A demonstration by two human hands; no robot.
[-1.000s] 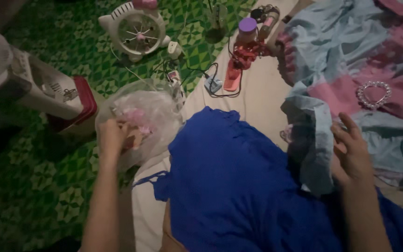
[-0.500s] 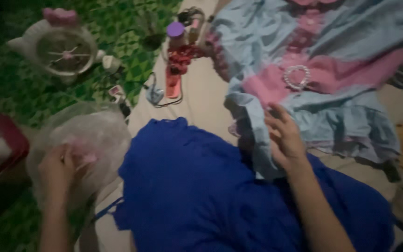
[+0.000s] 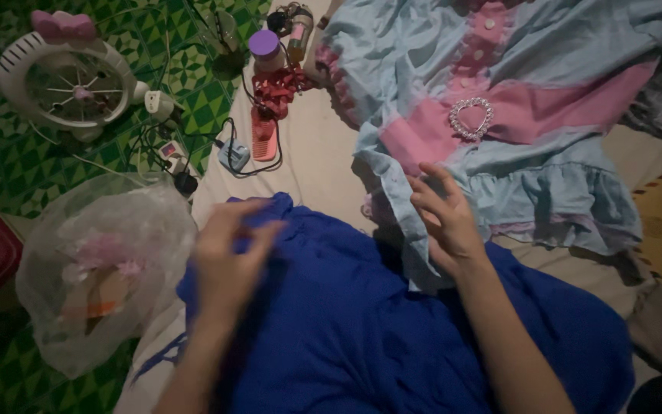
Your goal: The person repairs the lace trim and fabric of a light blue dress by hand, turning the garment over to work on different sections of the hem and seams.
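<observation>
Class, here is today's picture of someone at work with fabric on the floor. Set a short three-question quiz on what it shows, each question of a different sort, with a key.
1. True or false: the right hand grips the pearl heart ornament.
2. Which lies nearest the left hand? A) the white fan B) the blue cloth C) the purple-capped bottle
3. Fill in: the clear plastic bag sits on the person's ______ side.

Key
1. False: the open hand is over the edge of the light blue and pink dress, apart from the heart.
2. B
3. left

Bag (image 3: 101, 268) left of cloth (image 3: 362, 322)
</observation>
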